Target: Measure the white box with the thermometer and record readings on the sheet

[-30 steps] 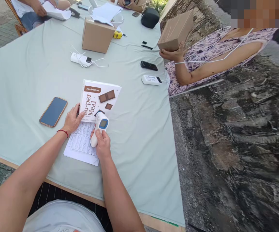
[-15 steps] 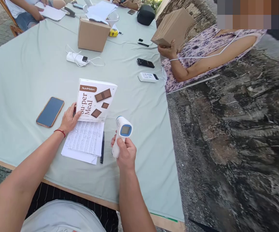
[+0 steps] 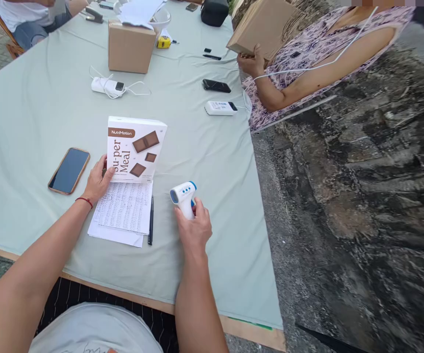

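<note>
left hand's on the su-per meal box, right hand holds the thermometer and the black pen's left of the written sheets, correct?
No: the head view shows the black pen right of the written sheets. The left hand is on the box and the right hand holds the thermometer.

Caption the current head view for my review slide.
Left hand grips a NutriMotion Su-per Meal box by paper sheets; right hand holds a white-and-blue infrared thermometer.
</note>
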A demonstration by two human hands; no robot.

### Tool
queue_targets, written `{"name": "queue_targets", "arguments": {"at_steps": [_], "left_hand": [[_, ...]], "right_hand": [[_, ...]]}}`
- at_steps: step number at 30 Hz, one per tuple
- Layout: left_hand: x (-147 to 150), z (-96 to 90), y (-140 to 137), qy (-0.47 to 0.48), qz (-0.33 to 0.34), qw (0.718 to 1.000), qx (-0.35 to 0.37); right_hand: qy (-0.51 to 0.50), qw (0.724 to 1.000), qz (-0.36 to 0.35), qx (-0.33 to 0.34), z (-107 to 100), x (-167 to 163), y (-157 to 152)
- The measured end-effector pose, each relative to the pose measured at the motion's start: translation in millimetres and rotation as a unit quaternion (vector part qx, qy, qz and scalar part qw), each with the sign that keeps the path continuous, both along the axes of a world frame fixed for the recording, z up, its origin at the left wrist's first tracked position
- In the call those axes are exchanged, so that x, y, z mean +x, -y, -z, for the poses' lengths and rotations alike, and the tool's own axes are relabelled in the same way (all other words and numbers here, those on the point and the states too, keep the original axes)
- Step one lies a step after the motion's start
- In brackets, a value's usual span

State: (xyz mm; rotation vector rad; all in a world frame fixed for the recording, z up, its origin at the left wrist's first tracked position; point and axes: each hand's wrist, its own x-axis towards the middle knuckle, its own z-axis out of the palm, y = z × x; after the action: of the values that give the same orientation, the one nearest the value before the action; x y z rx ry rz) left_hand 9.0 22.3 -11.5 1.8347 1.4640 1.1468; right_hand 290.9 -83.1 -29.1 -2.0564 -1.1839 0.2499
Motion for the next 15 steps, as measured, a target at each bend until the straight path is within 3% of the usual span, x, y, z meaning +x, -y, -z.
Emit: {"name": "queue_targets", "arguments": {"at_steps": [6, 10, 13, 15], "left_hand": [[0.1, -1.3, 1.1, 0.019, 0.010, 1.000, 0.003], [0.3, 1.6, 0.8, 0.023, 0.010, 1.000, 0.002], [0.9, 3.8, 0.2, 0.022, 0.009, 1.000, 0.001], [1.5, 4.8, 0.1, 0.022, 0.007, 1.000, -0.001]], "right_hand": [[0.066, 0.996, -0.030, -0.048, 13.6, 8.7, -0.2], [0.113, 0.993, -0.031, 0.019, 11.0, 3.5, 1.0], [0.053, 0.991, -0.096, 0.077, 8.9, -12.1, 3.1], [-0.009, 0.983, -0.171, 0.060, 9.3, -25.7, 4.7]]}}
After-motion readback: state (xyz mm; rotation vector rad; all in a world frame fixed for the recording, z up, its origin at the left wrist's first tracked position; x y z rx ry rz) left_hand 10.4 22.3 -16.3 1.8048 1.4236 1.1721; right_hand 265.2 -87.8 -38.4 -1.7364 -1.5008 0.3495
